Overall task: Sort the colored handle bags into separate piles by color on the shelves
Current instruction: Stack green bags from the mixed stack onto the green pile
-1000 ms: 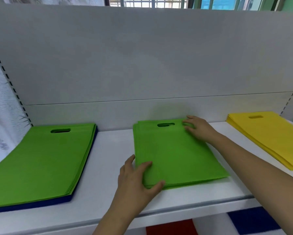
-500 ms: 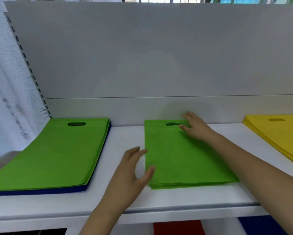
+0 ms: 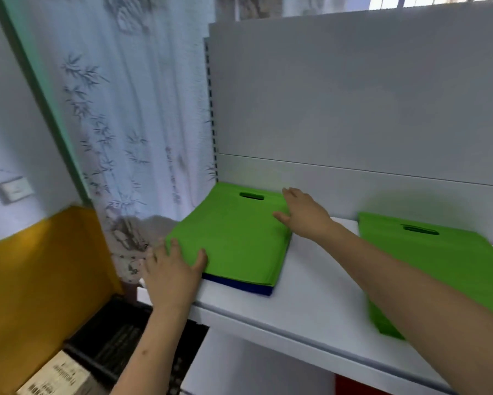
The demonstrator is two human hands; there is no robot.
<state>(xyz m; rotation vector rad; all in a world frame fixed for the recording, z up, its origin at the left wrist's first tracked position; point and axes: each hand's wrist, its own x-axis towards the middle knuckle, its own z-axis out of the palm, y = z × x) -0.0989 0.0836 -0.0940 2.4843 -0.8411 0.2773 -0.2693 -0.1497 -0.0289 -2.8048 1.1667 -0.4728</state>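
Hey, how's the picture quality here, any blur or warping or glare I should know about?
Head view: motion blur smears the right green pile and the curtain; the left green pile and both hands, left hand and right hand, stay fairly sharp. Wide-angle warping tilts the shelf. Lighting is soft and even, no glare.

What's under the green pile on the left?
Dark blue bags show as a thin band under the left green pile along its front edge. How many, and how far back they go, is covered.
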